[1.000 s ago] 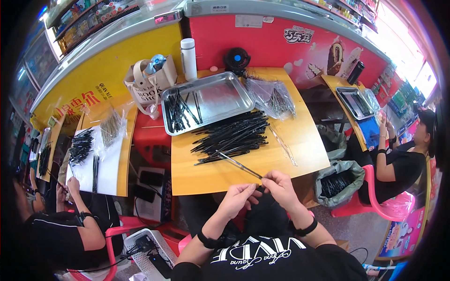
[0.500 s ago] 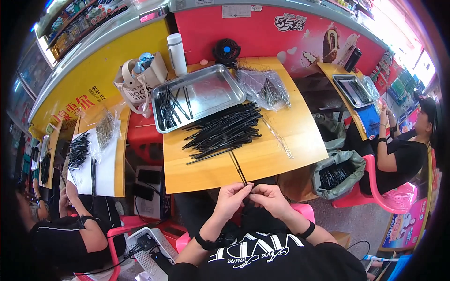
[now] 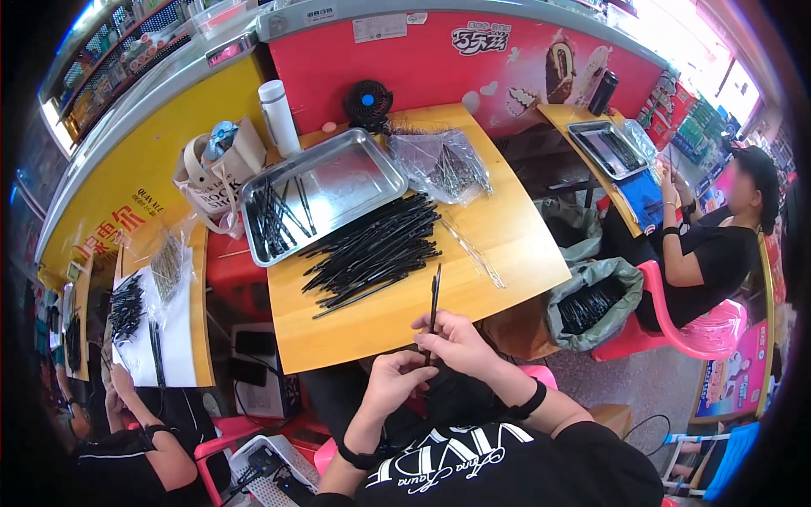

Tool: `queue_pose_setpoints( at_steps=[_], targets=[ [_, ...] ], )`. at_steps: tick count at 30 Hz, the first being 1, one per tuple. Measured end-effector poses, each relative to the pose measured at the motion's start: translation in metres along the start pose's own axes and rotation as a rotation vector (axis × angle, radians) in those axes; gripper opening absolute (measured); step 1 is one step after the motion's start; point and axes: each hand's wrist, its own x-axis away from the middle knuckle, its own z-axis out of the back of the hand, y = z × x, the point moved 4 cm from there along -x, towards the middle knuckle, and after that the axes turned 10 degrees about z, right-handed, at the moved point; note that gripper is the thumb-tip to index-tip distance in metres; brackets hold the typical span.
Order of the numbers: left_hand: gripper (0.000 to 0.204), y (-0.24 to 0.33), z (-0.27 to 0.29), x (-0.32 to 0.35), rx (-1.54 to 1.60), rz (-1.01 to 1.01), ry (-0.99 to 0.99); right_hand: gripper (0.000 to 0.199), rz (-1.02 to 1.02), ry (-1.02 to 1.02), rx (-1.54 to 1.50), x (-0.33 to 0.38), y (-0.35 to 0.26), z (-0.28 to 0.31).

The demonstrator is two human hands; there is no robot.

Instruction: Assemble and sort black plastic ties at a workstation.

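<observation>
while both hands sit together at the near edge of the square wooden table, the right hand pinches the lower end of a thin black plastic stick between thumb and fingers; the stick stands nearly upright, its upper end rising past the fingertips and over the table edge. left hand is just below and left of the right, fingers curled, fingertips meeting the bottom of the same stick; whether it grips the stick or only touches it cannot be told. both wrists carry black bands.

beyond the fingertips, up and left: loose pile of long black sticks fanned on the wood. farther up and left of that, a shiny rectangular metal tray with a few black sticks at its left end. up and right of the fingers, a clear plastic bag of thin pins. right of the right hand, below the table corner, a grey sack with dark sticks inside. another person in black sits on a pink plastic chair farther right.
</observation>
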Motion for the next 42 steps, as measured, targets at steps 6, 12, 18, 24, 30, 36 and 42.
queue_pose_setpoints(
  at_steps=[6,12,18,24,30,36,42],
  targets=[
    [0.009,-0.014,0.005,-0.01,0.322,0.081,-0.201,0.032,-0.108,-0.17,-0.045,-0.004,-0.004,0.016],
    [0.012,-0.008,0.008,-0.016,0.362,0.017,-0.09,0.013,0.366,0.461,0.979,-0.033,-0.032,0.112],
    [0.011,-0.008,0.013,-0.02,0.394,-0.003,-0.098,0.025,0.344,0.379,1.434,-0.06,-0.027,0.132],
    [0.012,-0.01,0.015,-0.02,0.386,-0.003,-0.081,0.022,0.233,0.199,1.685,-0.073,-0.024,0.131],
    [0.012,-0.004,0.013,-0.015,0.408,-0.053,-0.093,0.025,0.336,0.225,1.677,-0.064,-0.022,0.149],
    [0.011,0.007,0.012,-0.009,0.437,-0.051,-0.076,0.021,0.468,0.174,1.111,-0.019,-0.055,0.09],
    [0.01,0.026,-0.003,-0.016,0.567,-0.128,-0.197,0.023,0.383,-0.289,0.724,0.02,-0.039,0.013]
  ],
)
